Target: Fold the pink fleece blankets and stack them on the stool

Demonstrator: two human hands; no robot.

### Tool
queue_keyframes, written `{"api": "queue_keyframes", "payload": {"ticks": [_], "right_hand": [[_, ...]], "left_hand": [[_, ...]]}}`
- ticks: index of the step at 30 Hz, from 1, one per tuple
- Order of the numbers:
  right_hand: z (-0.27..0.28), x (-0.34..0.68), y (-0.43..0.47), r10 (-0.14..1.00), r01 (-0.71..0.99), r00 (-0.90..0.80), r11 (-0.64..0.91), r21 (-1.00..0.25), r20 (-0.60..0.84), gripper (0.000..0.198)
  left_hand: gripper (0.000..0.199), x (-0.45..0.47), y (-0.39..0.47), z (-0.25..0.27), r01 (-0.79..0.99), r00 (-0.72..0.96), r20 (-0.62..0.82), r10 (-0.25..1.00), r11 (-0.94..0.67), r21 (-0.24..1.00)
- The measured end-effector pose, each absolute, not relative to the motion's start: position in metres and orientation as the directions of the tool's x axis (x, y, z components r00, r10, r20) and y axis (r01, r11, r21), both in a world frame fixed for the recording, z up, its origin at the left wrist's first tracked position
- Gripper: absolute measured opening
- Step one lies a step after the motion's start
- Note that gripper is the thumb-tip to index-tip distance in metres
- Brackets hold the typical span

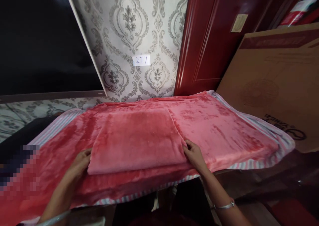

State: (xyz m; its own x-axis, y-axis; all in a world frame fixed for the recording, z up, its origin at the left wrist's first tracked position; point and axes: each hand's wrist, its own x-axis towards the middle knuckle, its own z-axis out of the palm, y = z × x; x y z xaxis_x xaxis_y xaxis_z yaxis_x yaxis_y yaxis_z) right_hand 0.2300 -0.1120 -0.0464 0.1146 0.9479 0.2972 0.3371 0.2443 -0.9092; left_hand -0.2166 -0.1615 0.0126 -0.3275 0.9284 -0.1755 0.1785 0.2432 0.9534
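Observation:
A folded pink plush cloth (137, 139) lies flat in front of me, on top of a larger red-pink plush blanket (224, 126). My left hand (81, 162) pinches the near left corner of the folded cloth, fingertips partly tucked behind its edge. At the near right corner my right hand (194, 154) grips the same cloth between thumb and fingers. The cloth's near edge is straight and runs between both hands. Under the blanket a striped sheet (249, 164) shows along the front and right edges.
Behind stands a patterned wall (154, 26) with a paper label (141, 60) reading 277. A large dark screen (45, 40) is at the left. To the right are a red wooden door panel (206, 36) and a big cardboard box (276, 83) against the blanket's edge.

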Motion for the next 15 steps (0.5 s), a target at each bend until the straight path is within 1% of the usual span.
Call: {"api": "queue_keyframes", "payload": {"ticks": [1, 3, 6, 8, 11, 12, 15], "right_hand": [[-0.046, 0.230, -0.113, 0.948, 0.335, 0.103, 0.252, -0.908, 0.301, 0.020], [-0.043, 0.229, -0.115, 0.936, 0.339, 0.112, 0.280, -0.898, 0.334, 0.021], [-0.037, 0.224, -0.119, 0.902, 0.374, 0.153, 0.326, -0.868, 0.404, 0.025], [-0.034, 0.221, -0.121, 0.883, 0.394, 0.145, 0.362, -0.845, 0.446, 0.029], [-0.031, 0.218, -0.123, 0.861, 0.385, 0.113, 0.422, -0.821, 0.495, 0.028], [-0.031, 0.218, -0.124, 0.855, 0.383, 0.115, 0.432, -0.817, 0.506, 0.026], [-0.029, 0.217, -0.125, 0.838, 0.419, 0.151, 0.426, -0.802, 0.524, 0.022]], "left_hand": [[0.048, -0.218, -0.162, 0.010, 0.160, -0.331, -0.166, 0.929, 0.228, 0.960], [0.052, -0.219, -0.162, 0.009, 0.162, -0.380, -0.099, 0.920, 0.171, 0.972], [0.058, -0.217, -0.165, 0.011, 0.234, -0.511, 0.043, 0.858, 0.090, 0.968], [0.056, -0.216, -0.167, 0.014, 0.272, -0.533, 0.063, 0.844, 0.100, 0.957], [0.051, -0.216, -0.170, 0.017, 0.327, -0.482, 0.035, 0.876, 0.142, 0.934], [0.050, -0.216, -0.170, 0.018, 0.356, -0.486, 0.052, 0.872, 0.143, 0.923], [0.051, -0.215, -0.169, 0.021, 0.473, -0.535, 0.169, 0.828, 0.128, 0.871]]}}
